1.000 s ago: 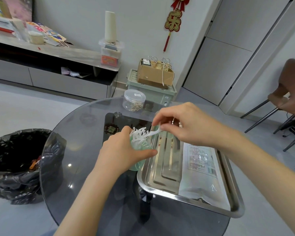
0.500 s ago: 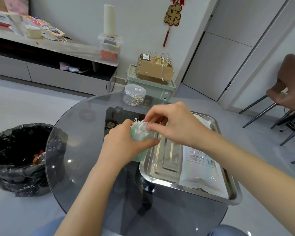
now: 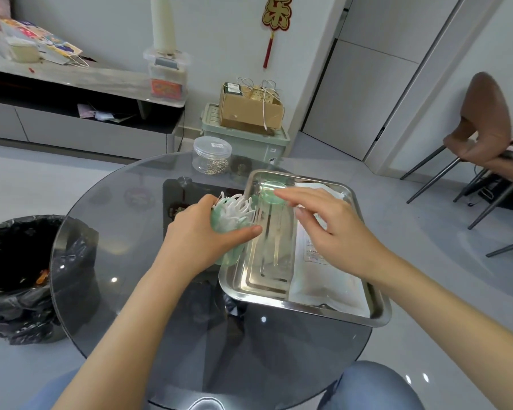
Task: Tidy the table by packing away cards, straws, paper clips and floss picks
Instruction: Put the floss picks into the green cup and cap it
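Observation:
My left hand grips a pale green tub just left of the steel tray. Several white floss picks stick out of the tub's open top. My right hand hovers over the tray with fingers spread and nothing in them; its fingertips reach toward a round green lid lying in the tray's far left corner. A clear plastic packet lies along the tray's right side. A clear jar of paper clips stands lidded at the far edge of the round glass table.
A bin with a black bag stands on the floor to the left. A brown chair is at the right. Behind the table a cardboard box sits on a green storage box. My knees show under the near edge.
My right hand let go of the floss picks it was pushing into the tub and moved right, over the tray toward the lid. My left hand keeps holding the tub.

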Motion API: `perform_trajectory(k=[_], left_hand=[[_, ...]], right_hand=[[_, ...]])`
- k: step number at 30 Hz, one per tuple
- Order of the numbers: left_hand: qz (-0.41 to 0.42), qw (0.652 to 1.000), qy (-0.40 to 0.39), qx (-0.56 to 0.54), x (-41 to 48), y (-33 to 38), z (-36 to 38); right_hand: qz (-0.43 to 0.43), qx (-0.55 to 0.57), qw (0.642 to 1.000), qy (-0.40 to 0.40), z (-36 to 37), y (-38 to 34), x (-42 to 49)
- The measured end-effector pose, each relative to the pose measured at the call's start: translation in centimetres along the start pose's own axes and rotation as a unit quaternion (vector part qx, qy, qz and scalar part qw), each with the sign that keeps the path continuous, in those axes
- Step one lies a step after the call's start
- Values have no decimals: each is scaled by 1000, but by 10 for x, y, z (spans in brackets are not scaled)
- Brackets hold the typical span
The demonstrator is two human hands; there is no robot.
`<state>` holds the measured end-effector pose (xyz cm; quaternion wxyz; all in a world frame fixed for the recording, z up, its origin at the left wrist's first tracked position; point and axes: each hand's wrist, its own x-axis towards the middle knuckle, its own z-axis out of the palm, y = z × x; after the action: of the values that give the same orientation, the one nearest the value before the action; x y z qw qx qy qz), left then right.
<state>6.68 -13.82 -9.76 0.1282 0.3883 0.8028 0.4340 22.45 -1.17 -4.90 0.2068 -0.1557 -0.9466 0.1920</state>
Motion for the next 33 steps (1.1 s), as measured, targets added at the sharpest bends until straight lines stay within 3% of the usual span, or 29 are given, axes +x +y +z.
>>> perform_trajectory(k=[6, 12, 15, 18, 22, 25, 28, 33], left_hand=[[44, 999, 8, -17, -9, 5, 7], [59, 998, 0, -23, -11, -1, 5], [54, 997, 7, -52, -12, 2, 2], [46, 999, 1, -23, -12, 0, 2], [18, 1000, -2, -17, -11, -6, 3], [-23, 998, -10, -55, -7, -10, 5], [-65, 994, -34, -83, -2, -8, 17], [-77, 988, -20, -132, 3, -5, 23]], right_hand=[[-53, -8, 990, -131, 18, -11, -12], [-34, 54, 988, -144, 30, -15, -15], [-9, 92, 992, -89, 19, -13, -20], [88, 21, 994, -56, 1, 11, -25], [283, -126, 949, -54, -9, 73, -39], [361, -129, 923, -28, -5, 102, -50], [397, -109, 911, 7, -1, 119, -55], [359, -66, 927, 91, 5, 127, -58]])
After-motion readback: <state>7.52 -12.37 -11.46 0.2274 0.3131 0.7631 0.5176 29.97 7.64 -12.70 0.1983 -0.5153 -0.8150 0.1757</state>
